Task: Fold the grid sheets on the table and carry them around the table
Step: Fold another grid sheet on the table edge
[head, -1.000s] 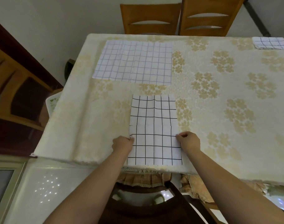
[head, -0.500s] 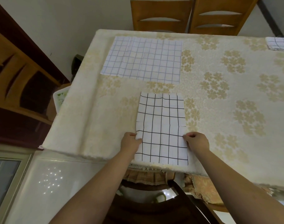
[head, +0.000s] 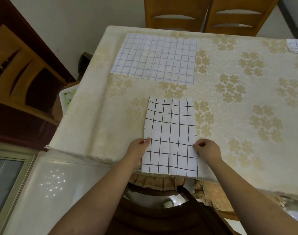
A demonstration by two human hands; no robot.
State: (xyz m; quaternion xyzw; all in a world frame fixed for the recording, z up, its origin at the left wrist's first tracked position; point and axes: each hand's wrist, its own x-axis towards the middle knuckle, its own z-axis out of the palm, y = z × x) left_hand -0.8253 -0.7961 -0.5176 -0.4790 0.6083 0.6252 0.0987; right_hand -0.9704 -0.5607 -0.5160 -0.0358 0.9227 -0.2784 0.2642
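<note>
Near sheet: black-grid sheet [head: 170,136], bold dark lines on white, flat on the table's near edge, long side running away from the viewer; crease across its middle; near end reaching the table's front edge.
Left hand: left hand [head: 139,149] at the sheet's left edge, just below the crease; thumb and fingers pinched together on that edge.
Right hand: right hand [head: 207,150] at the sheet's right edge, level with the left; fingertips closed on the edge, knuckles curled.
Far sheet: pale blue-grid sheet [head: 154,59], wider, thin lines, spread flat near the table's far left corner; well apart from the near sheet, not touched.
Third sheet: folded grid sheet [head: 296,45] at the far right, cut off by the frame edge.
Table: tablecloth [head: 246,99], cream with gold flower clusters, covering the whole top and hanging over the sides.
Chairs: two wooden chairs [head: 204,13] pushed against the far side; dark chair [head: 161,216] below the near edge, between the forearms.
Left side: dark wooden cabinet [head: 21,78] beside the table.
Floor: glossy light tiles [head: 43,192] with speckled reflections.
</note>
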